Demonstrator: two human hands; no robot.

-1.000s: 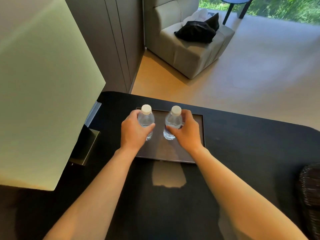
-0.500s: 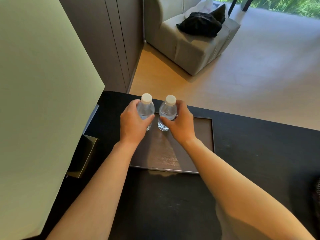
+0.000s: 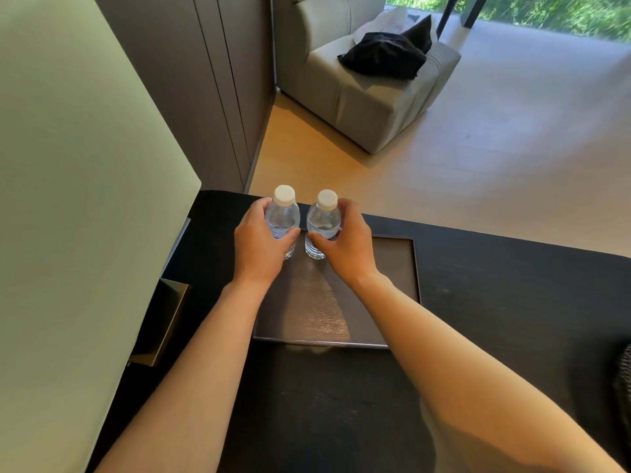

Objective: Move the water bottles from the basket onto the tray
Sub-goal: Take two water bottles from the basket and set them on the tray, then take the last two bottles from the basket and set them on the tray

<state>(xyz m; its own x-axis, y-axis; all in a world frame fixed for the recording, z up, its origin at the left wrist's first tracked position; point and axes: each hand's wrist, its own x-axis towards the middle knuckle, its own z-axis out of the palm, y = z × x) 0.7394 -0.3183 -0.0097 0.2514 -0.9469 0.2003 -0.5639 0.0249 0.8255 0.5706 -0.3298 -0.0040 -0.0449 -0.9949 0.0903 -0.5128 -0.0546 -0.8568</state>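
Both bottles have shifted toward the tray's far left corner, where the left hand wraps the left bottle and the right hand the right bottle, seemingly set down and ready to release.

A tray lies on the surface. Two water bottles stand upright at its far left corner, side by side: the left bottle in the left hand, the right bottle in the right hand. A lamp stands left of the tray. Beyond the surface, an armchair sits on the floor. The basket's edge shows at the far right.
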